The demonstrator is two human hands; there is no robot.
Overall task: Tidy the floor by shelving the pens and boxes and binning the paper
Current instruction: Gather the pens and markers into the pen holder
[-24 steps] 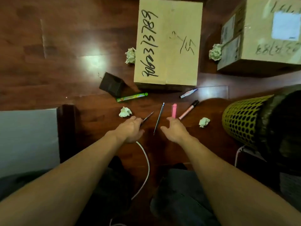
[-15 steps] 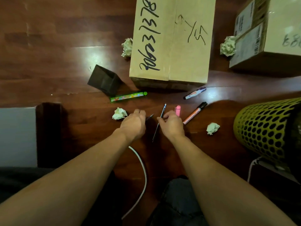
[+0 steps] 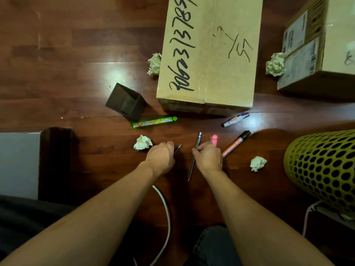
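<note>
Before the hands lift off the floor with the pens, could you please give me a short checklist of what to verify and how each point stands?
1. Left hand grips the dark thin pen, whose tip pokes out past the knuckles: ok.
2. Right hand has its fingers curled round the slim striped pencil: ok.
3. Pink capped marker also in the right hand: cannot tell, the hand covers its lower end.
4. Orange marker with black cap gathered: not ok, it lies on the wooden floor.
5. Crumpled paper ball beside the left hand binned: not ok.
</note>
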